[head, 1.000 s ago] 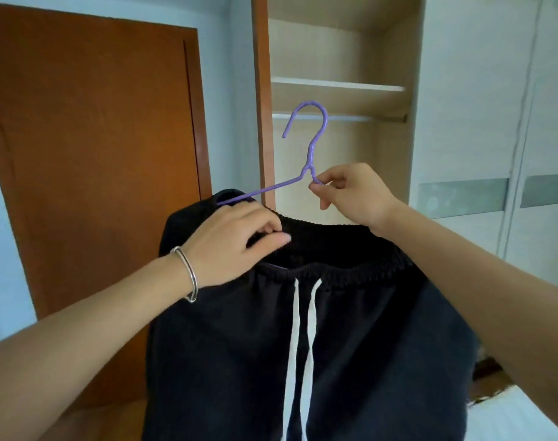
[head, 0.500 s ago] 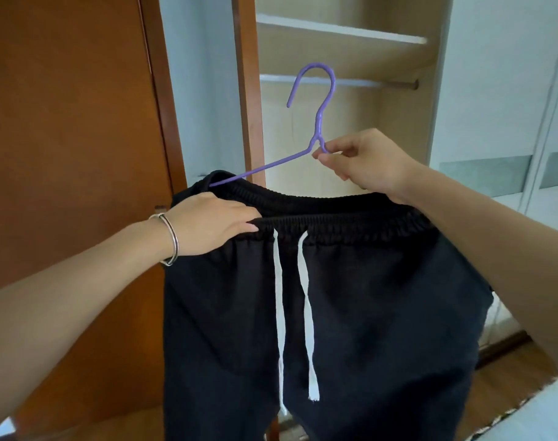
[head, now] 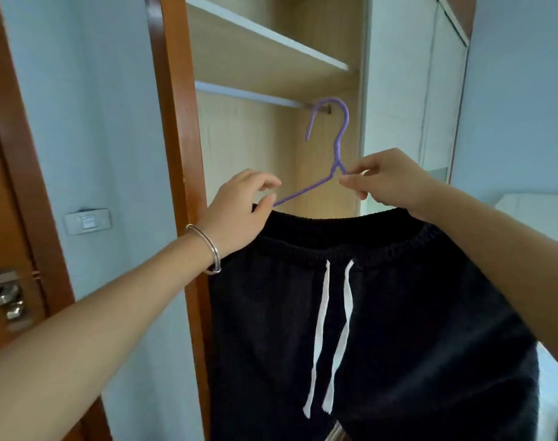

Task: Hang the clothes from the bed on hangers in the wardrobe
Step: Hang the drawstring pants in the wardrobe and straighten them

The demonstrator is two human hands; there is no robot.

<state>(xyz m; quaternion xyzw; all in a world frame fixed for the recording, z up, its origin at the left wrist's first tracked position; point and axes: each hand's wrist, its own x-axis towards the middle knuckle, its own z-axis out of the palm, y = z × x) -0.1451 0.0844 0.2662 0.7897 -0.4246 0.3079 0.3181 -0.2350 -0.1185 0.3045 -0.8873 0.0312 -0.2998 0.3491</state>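
Since the black drawstring trousers with the gathered waistband (head: 398, 313) already hang from the thin purple wire hanger (head: 336, 154), we read this as the last stretch of the step: getting the hook over the pale metal wardrobe rail (head: 245, 94). The hanger is held up at the open wardrobe, and its hook crosses the rail's right end in the view. Whether it rests on the rail or floats in front of it, we cannot tell.

We judge that it is held on both sides of the hook to keep it level, so that the waistband does not slide off. The left hand (head: 239, 205), a silver bangle (head: 210, 246) on its wrist, has thumb and forefinger closed on the hanger's sloping left arm, just where it enters the cloth. The right hand (head: 389, 179) pinches the wire just beside the neck, the other fingers curled under. The hands are apart, one on each side of the hook — the white drawstrings (head: 319, 329) dangle free below.
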